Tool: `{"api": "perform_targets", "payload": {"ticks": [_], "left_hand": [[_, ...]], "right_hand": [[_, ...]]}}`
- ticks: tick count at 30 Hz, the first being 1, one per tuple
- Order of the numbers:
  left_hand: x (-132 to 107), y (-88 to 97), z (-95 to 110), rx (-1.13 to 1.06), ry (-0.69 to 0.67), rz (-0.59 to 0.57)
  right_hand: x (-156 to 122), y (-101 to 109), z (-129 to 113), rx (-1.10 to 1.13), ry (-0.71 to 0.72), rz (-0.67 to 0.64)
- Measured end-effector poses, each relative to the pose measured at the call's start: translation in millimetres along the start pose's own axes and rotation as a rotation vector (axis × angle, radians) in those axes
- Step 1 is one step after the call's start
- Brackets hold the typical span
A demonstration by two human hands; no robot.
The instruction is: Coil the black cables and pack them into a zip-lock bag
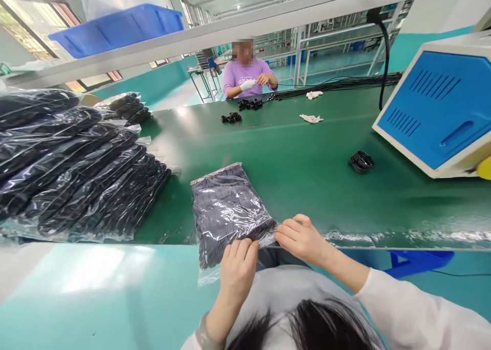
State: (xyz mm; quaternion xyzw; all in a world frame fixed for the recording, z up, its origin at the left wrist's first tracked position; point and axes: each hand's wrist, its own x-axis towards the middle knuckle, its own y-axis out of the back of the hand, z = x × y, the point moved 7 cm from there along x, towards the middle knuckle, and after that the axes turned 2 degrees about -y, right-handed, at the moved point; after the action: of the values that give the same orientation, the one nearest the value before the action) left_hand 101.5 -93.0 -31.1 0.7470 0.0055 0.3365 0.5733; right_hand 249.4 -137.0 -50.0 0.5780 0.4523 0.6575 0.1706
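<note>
A clear plastic bag (230,207) packed with dark, coiled cable-like items lies at the front edge of the green table, its near end hanging over the edge. My left hand (240,268) is closed on the near edge of the bag, fingers curled over the plastic. At the bag's right near corner, my right hand (301,237) pinches the loose clear film between thumb and fingers. The exact kind of the dark contents cannot be made out through the shiny plastic.
Several similar filled bags (76,171) are piled at the left. A black coil (361,162) lies right of centre, near a blue-and-white machine (441,105). Across the green table (291,171) a person in purple (245,74) handles a thin black cable. Overhead, a shelf bears a blue bin (118,30).
</note>
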Motion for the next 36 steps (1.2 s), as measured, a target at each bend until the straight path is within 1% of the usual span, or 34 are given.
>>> {"api": "perform_targets", "payload": {"ticks": [3,7,13,19,23,26,29,33,36], "left_hand": [[6,-3.3,5,0.001,-0.011,0.014],[14,-8.8,13,-0.005,-0.072,0.041],[18,-10.4,16,-0.040,-0.135,0.061],[20,-12.1,15,-0.042,-0.127,0.067],[19,-10.9,17,-0.029,-0.151,0.047],[16,-8.8,15,-0.029,-0.137,0.012],[7,-5.2,8,-0.018,-0.099,-0.017],[-7,0.8,0,-0.018,-0.041,-0.013],[-11,4.1,-2,-0.019,-0.028,0.006]], "right_hand": [[2,1,-1,-0.021,-0.003,0.019],[4,3,-6,-0.073,0.053,0.064],[4,0,-6,-0.098,0.091,0.076],[10,1,-5,-0.087,0.026,0.089],[10,0,-8,-0.103,0.048,0.073],[11,1,-8,-0.112,0.055,0.070],[14,3,-10,-0.101,0.050,0.089],[17,6,-11,-0.047,-0.010,0.124],[15,4,-10,-0.033,-0.030,0.118]]}}
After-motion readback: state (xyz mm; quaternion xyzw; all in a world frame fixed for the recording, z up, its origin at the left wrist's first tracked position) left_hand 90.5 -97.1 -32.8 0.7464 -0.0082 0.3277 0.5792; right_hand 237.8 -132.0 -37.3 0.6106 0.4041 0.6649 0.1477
